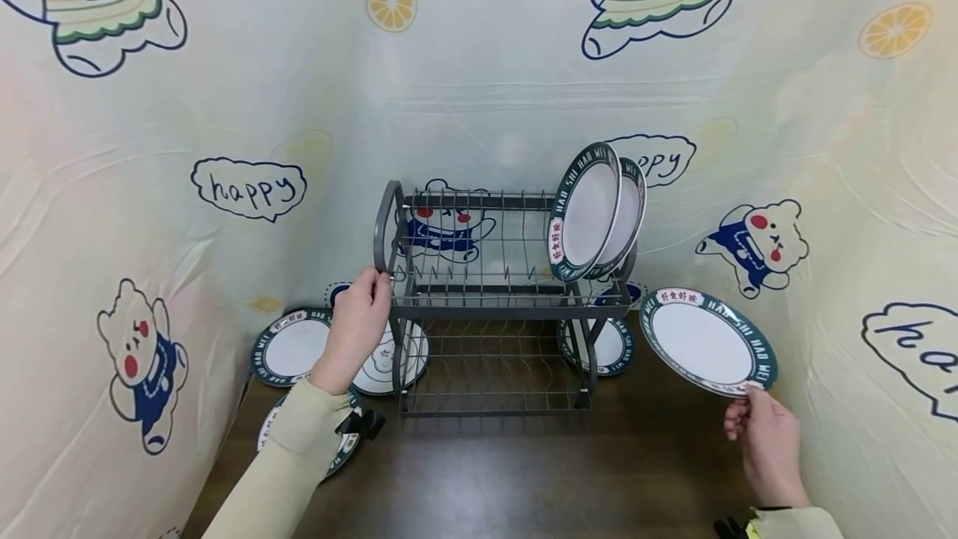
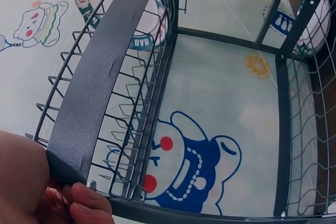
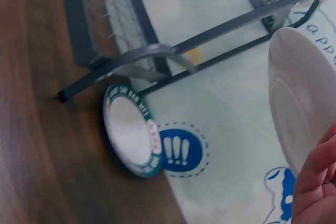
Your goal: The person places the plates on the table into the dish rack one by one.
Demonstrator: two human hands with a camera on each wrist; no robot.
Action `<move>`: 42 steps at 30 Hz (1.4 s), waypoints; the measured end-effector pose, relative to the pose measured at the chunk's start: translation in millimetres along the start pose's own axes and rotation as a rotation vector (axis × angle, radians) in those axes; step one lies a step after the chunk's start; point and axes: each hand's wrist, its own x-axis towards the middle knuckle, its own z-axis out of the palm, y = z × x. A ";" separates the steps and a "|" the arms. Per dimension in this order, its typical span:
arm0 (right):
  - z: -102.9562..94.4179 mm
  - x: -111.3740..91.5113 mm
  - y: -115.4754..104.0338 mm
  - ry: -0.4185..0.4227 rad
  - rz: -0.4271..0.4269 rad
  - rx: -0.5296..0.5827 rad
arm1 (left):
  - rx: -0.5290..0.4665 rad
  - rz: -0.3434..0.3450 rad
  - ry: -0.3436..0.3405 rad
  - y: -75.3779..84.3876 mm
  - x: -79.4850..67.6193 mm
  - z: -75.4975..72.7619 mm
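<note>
A: Right side status?
B: My right hand [image 1: 767,443] has the held plate [image 1: 707,343] pinched by its lower-right rim. Thumb and fingers are clamped, with no gap to the rim.
A: Which way does it lie?
B: Forward and left of my right hand. In the head view its long axis slants from my fingers up-left, far end toward the right end of the rack [image 1: 497,313]. Can't tell if it's a true oval or a tilted round.
A: Touching the rack?
B: Apart in the head view, far rim near the rack's right side. Depth gap unclear.
A: Left?
B: My left hand [image 1: 353,329] is curled round the rack's left side frame, so the rack sits between my hands. Right hand is the nearer one to the front standing plate [image 1: 587,215] and rear standing plate [image 1: 630,219], both on edge at the upper tier's right end. Held plate is much flatter than those; I'd judge that angle difference matters most.
</note>
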 end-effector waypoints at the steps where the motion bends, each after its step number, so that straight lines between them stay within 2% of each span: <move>1: 0.5 -0.8 -2.6 -0.008 -0.005 0.007 | 0.004 0.003 0.002 0.1 -0.1 0.0; 14: 4.0 -20.6 -42.2 -0.132 -0.106 0.079 | 0.047 0.042 0.056 -3.1 4.2 -3.1; 24: 4.1 -32.6 -68.8 -0.164 -0.119 0.105 | 0.034 0.054 0.087 -0.2 8.3 -4.9; 30: 5.0 -41.2 -84.1 -0.193 -0.160 0.161 | 0.069 0.074 0.121 -1.5 8.8 -6.4; 36: 6.9 -48.7 -98.1 -0.198 -0.200 0.200 | 0.063 0.089 0.147 -1.7 9.0 -7.0; 42: 7.1 -53.7 -109.8 -0.250 -0.236 0.284 | 0.070 0.132 0.181 0.5 11.5 -7.4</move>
